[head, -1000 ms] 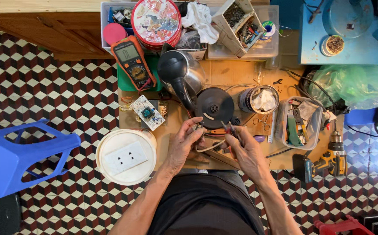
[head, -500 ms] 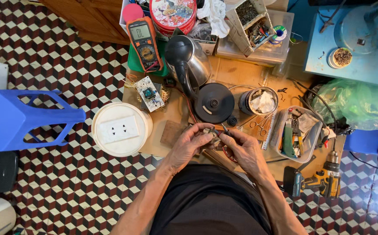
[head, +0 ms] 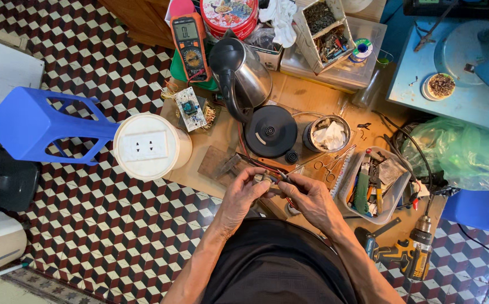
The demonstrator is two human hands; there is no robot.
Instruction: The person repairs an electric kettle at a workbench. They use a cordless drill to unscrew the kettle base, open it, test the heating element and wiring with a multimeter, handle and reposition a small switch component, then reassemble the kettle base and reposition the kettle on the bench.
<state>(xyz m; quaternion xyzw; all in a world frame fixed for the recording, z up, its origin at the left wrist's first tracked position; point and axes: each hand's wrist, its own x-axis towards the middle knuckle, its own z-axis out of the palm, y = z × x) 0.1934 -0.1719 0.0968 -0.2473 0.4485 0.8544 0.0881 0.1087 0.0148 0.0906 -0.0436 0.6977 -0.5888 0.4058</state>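
Head view: looking down over a low wooden work board (head: 289,90) on a chequered tile floor.
Held part: small round metal-and-plastic component (head: 267,178), sitting between both hands just above the board's near edge, red and dark wires (head: 264,164) trailing off it.
Left hand (head: 243,194): closing round the component from the left, fingertips pinching it.
Right hand (head: 306,197): meeting the left, fingers pinched on the component's right side and on the wires; whether gripping a thin tool too, cannot tell.
Handling: judging it light and rigid, small enough to slip from a pinch; wire joints probably fragile, so better gripping the hard body's rim than pulling on the leads.
Just beyond: black round kettle base (head: 271,130), small black knob (head: 291,157), steel kettle (head: 244,73) behind it.
Right of that: metal tin (head: 309,135) holding crumpled paper, clear tray (head: 347,191) of hand tools, cordless drill (head: 416,253) lying on the floor.
Left: bare circuit board (head: 190,108), multimeter (head: 190,40), white round socket block (head: 150,146) standing against a blue plastic stool (head: 36,124).
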